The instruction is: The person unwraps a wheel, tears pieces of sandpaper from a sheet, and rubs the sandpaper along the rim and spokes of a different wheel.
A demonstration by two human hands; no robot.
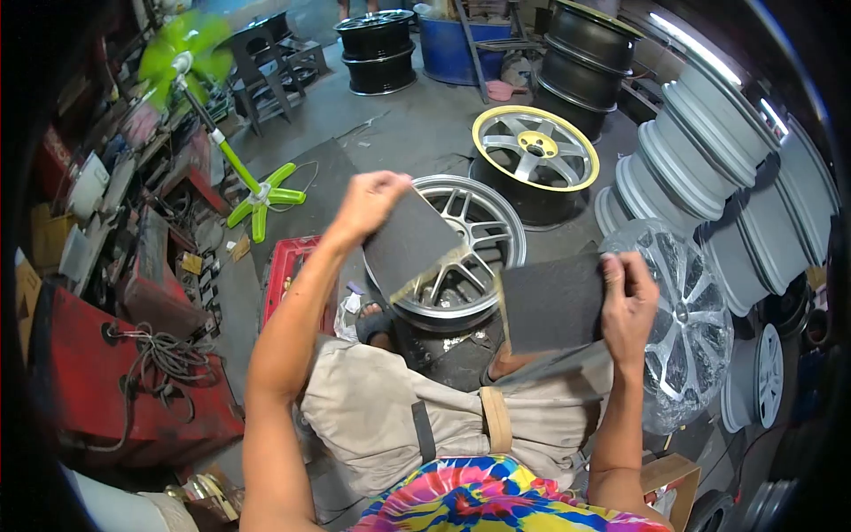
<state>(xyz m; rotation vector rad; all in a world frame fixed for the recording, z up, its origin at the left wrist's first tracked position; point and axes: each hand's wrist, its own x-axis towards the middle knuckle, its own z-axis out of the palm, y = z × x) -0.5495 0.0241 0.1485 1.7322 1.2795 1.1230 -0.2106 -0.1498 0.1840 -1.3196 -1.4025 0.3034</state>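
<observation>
My left hand (372, 206) pinches the top corner of a dark sandpaper piece (413, 238), which slants down to the right. My right hand (631, 297) grips the outer edge of a second dark sandpaper piece (554, 303), held almost level. The facing edges of both pieces look ragged and yellowish, with a gap between them. Below and behind the sandpaper lies a silver alloy wheel (502, 209), its spokes partly covered by the left piece. Close to my right hand is a wheel wrapped in clear plastic (681, 315).
A yellow-lipped wheel (574, 180) sits beyond the silver one. Stacked grey wheels (687, 155) line the right side. At left are a green fan (226, 146), a red cabinet (106, 372) with a coiled cable (164, 363), and a red crate (288, 270) near my foot.
</observation>
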